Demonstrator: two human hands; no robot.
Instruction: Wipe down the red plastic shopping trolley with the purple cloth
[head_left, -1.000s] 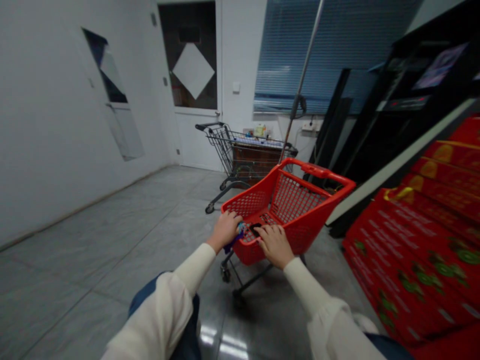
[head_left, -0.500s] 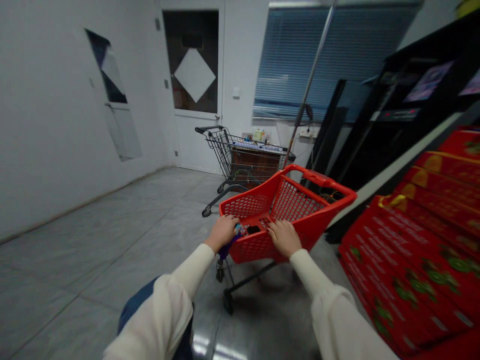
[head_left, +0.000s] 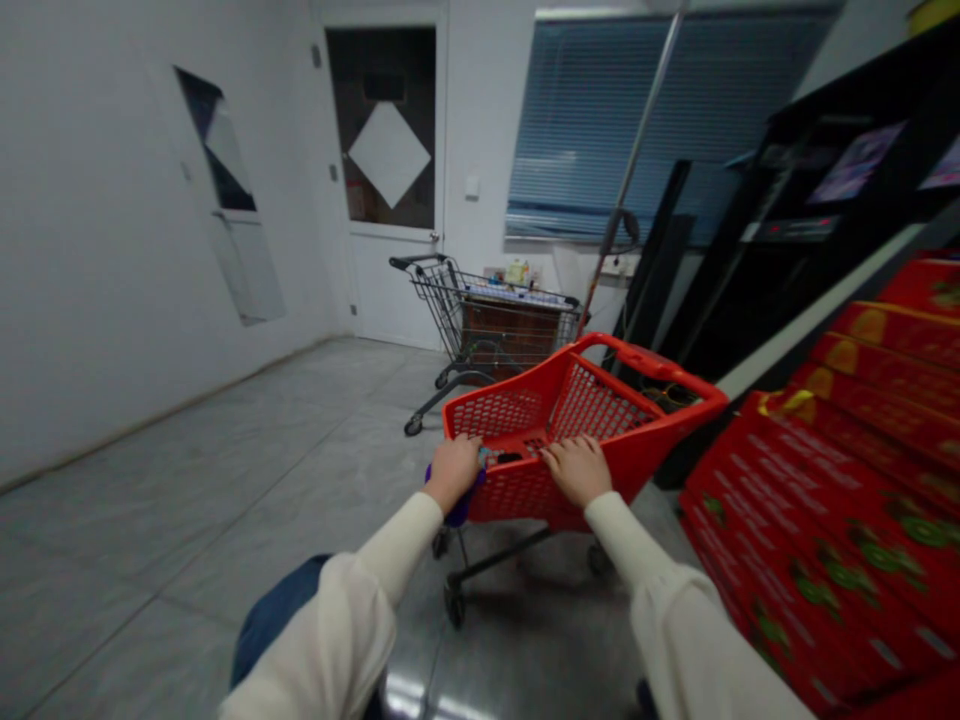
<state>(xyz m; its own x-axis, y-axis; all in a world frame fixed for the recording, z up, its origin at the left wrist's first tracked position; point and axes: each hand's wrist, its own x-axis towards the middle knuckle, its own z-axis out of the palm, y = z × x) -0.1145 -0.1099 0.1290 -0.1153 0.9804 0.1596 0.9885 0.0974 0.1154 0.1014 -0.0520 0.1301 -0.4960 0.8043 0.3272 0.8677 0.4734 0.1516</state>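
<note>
Both my hands grip the near rim of a red plastic shopping cart (head_left: 525, 490), which stands tilted across my view on a dark wheeled frame. My left hand (head_left: 456, 468) is closed over the rim near the cart's left corner, where something purple (head_left: 463, 503) shows under it. Further along the same rim, my right hand (head_left: 579, 468) is closed with its fingertips curled over to the inside. Inside the basket lie a small dark thing (head_left: 510, 458) and a bit of something light blue, both partly hidden.
A grey wire shopping cart (head_left: 517, 290) with goods on top stands behind, before the white door (head_left: 397, 280). Stacked red cartons (head_left: 810, 510) rise close on the right. A long pole (head_left: 636, 150) leans by the window. Grey floor (head_left: 225, 470) stretches to the left wall.
The red cart has shifted slightly to the right, its far handle end most of all. My hands have moved a little right with it, still on the rim. The pole's lower part appears further right.
</note>
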